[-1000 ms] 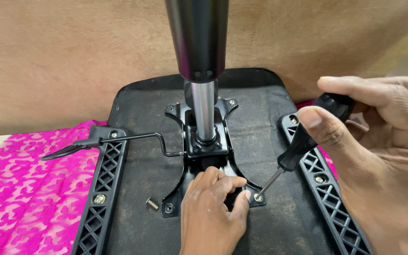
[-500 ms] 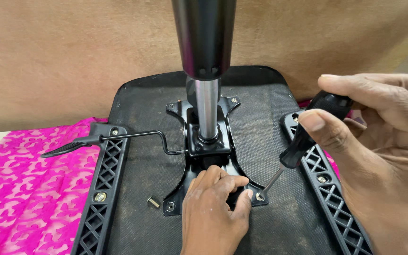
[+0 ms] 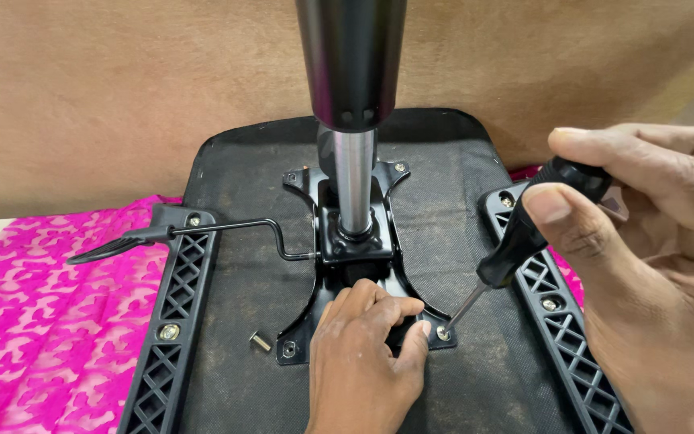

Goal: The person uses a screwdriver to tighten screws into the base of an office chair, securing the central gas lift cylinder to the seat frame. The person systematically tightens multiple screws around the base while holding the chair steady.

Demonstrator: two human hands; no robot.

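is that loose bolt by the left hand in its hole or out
Out. The loose bolt lies on its side on the seat underside, beside the plate's corner hole.
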